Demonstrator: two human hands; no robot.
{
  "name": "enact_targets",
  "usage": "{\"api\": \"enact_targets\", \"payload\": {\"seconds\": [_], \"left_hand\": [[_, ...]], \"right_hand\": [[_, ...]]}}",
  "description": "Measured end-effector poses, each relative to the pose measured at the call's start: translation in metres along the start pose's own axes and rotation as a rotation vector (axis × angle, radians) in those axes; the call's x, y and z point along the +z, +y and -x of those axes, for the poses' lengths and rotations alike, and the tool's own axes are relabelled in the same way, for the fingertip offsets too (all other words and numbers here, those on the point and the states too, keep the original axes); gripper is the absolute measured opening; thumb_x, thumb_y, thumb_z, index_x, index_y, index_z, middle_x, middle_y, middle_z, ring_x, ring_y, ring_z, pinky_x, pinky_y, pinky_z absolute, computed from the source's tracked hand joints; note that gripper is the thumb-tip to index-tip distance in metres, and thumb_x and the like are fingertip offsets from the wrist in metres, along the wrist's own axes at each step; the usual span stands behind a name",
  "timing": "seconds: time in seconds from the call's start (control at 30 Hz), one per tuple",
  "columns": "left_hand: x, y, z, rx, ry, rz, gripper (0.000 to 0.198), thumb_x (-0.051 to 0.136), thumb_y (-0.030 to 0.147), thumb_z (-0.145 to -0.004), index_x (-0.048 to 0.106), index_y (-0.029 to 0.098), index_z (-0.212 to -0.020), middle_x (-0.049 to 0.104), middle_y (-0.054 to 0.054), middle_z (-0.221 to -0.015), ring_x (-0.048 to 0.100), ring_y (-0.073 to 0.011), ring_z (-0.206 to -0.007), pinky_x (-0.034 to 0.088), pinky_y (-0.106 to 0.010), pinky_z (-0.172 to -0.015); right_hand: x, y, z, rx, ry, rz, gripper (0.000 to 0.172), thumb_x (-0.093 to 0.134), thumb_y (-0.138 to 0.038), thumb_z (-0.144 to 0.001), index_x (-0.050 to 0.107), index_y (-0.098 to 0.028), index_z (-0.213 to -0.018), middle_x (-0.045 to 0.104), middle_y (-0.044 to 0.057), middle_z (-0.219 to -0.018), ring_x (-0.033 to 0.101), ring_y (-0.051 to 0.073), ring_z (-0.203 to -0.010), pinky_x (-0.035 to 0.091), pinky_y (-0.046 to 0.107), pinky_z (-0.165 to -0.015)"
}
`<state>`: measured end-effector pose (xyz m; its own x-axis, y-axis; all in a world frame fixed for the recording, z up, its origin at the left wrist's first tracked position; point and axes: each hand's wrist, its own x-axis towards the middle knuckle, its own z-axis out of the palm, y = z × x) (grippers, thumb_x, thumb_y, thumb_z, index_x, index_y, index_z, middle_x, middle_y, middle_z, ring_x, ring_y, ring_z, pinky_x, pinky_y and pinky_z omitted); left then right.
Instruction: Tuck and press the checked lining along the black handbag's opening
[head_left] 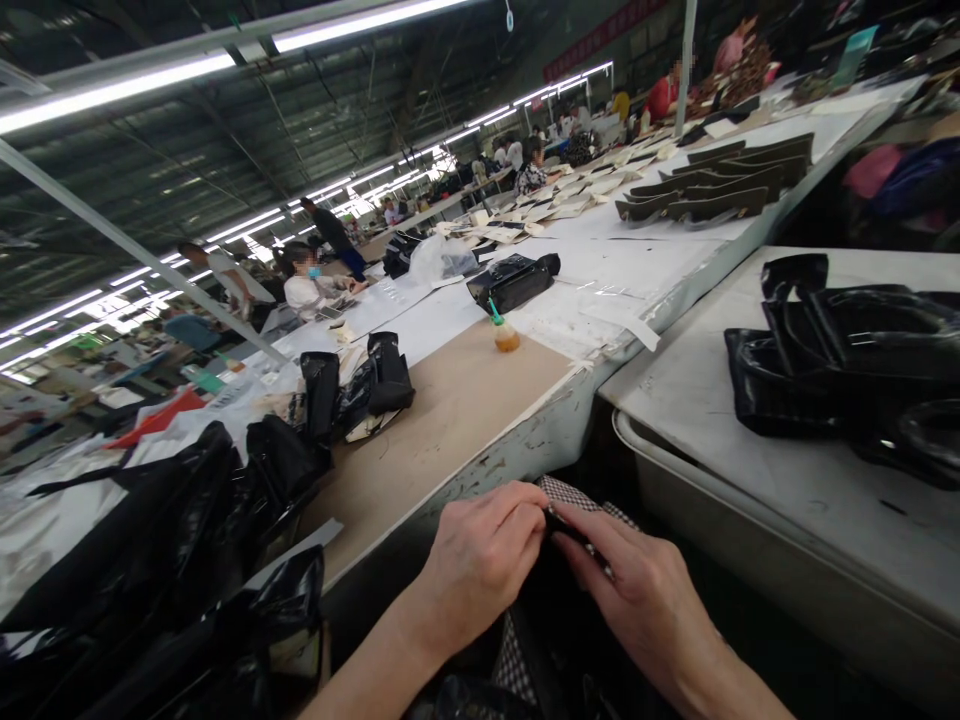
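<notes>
My left hand (491, 545) is closed, its fingertips pinching the edge of a black bag with checked cloth (574, 492) at the lower middle. From the other side, my right hand (637, 570) grips the same edge between thumb and fingers. The two hands nearly touch at the fingertips. More checked cloth hangs below them, in front of my body. Most of the bag is dark and hidden behind my hands, so its full shape does not show.
Ahead is a long worktable (442, 440) with a small bottle of amber liquid (507, 338) and a black bag (514, 282). Shiny black bags (172, 530) crowd the left; others (847, 350) lie on a white-topped cart (675, 400) at right. Dark panels (720, 185) stand farther back. People work beyond.
</notes>
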<state>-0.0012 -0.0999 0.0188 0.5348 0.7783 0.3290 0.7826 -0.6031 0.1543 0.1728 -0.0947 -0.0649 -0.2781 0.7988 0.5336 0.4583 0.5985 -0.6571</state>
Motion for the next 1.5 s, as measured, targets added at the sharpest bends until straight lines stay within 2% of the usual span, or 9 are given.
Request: {"api": "enact_targets", "payload": {"seconds": [0.37,0.5,0.77,1.0,1.07,1.17,1.3,1.37,1.5], "left_hand": [[0.009,-0.01,-0.004,0.162,0.115,0.021,0.014,0.053,0.001,-0.087,0.058,0.014,-0.088,0.071,-0.006,-0.095,0.068,-0.0156,-0.086,0.056,-0.027,-0.08],[0.011,-0.011,-0.002,0.161,0.135,0.001,0.016,0.051,0.001,-0.087,0.059,0.014,-0.09,0.071,-0.007,-0.093,0.069,-0.0163,-0.087,0.057,-0.028,-0.082],[0.004,-0.009,-0.001,0.118,0.12,0.009,0.014,0.049,0.005,-0.09,0.057,0.017,-0.086,0.07,-0.004,-0.09,0.068,-0.014,-0.083,0.055,-0.025,-0.076],[0.003,-0.017,-0.002,-0.103,0.171,0.154,0.011,0.049,0.01,-0.091,0.047,0.02,-0.087,0.059,0.004,-0.067,0.06,-0.0094,-0.057,0.05,-0.02,-0.06],[-0.005,-0.019,-0.003,-0.205,0.121,0.347,0.008,0.047,0.014,-0.095,0.046,0.021,-0.1,0.066,0.001,-0.079,0.066,-0.011,-0.071,0.054,-0.021,-0.068],[-0.02,-0.013,-0.002,-0.352,0.104,0.543,0.026,0.051,0.02,-0.096,0.041,0.022,-0.12,0.066,-0.005,-0.109,0.066,-0.0144,-0.099,0.056,-0.025,-0.081],[-0.026,0.003,0.001,-0.304,-0.03,0.34,0.02,0.068,0.017,-0.083,0.056,0.022,-0.098,0.062,-0.004,-0.115,0.061,-0.0182,-0.104,0.052,-0.029,-0.088],[-0.02,0.009,0.002,-0.311,-0.081,0.22,0.021,0.07,0.011,-0.078,0.056,0.021,-0.089,0.064,-0.003,-0.106,0.062,-0.019,-0.097,0.051,-0.03,-0.085],[-0.003,0.012,0.004,-0.386,-0.1,0.089,0.021,0.067,0.008,-0.079,0.057,0.021,-0.092,0.066,0.001,-0.09,0.064,-0.0178,-0.081,0.049,-0.029,-0.072]], "right_hand": [[-0.003,0.003,-0.007,-0.059,-0.109,0.067,0.034,0.038,-0.017,-0.1,0.062,-0.013,-0.124,0.072,0.013,-0.104,0.072,0.02,-0.089,0.059,0.029,-0.082],[-0.004,0.002,-0.012,-0.036,-0.14,0.038,0.033,0.038,-0.017,-0.1,0.062,-0.015,-0.122,0.072,0.011,-0.1,0.071,0.02,-0.087,0.058,0.031,-0.084],[-0.008,0.0,-0.018,-0.032,-0.2,-0.034,0.029,0.039,-0.019,-0.099,0.067,-0.021,-0.108,0.07,0.005,-0.086,0.066,0.014,-0.074,0.052,0.022,-0.069],[-0.01,-0.011,-0.02,-0.051,-0.318,-0.07,0.024,0.042,-0.018,-0.097,0.066,-0.021,-0.096,0.067,0.003,-0.086,0.065,0.017,-0.076,0.05,0.028,-0.068],[-0.009,-0.009,-0.019,-0.032,-0.285,-0.05,0.026,0.041,-0.018,-0.098,0.066,-0.02,-0.101,0.068,0.005,-0.09,0.066,0.019,-0.08,0.052,0.029,-0.071],[-0.01,-0.002,-0.018,-0.032,-0.253,-0.059,0.028,0.039,-0.019,-0.098,0.065,-0.02,-0.11,0.069,0.006,-0.094,0.067,0.018,-0.083,0.054,0.029,-0.075],[-0.012,0.003,-0.016,-0.013,-0.25,-0.086,0.029,0.04,-0.02,-0.099,0.065,-0.022,-0.114,0.069,0.006,-0.096,0.068,0.016,-0.084,0.054,0.025,-0.077],[-0.012,0.003,-0.015,0.005,-0.251,-0.093,0.029,0.04,-0.021,-0.099,0.064,-0.023,-0.116,0.069,0.006,-0.098,0.067,0.016,-0.087,0.054,0.026,-0.081],[-0.012,0.002,-0.014,0.024,-0.259,-0.102,0.03,0.04,-0.023,-0.1,0.064,-0.022,-0.117,0.069,0.007,-0.1,0.067,0.019,-0.093,0.054,0.032,-0.087]]}}
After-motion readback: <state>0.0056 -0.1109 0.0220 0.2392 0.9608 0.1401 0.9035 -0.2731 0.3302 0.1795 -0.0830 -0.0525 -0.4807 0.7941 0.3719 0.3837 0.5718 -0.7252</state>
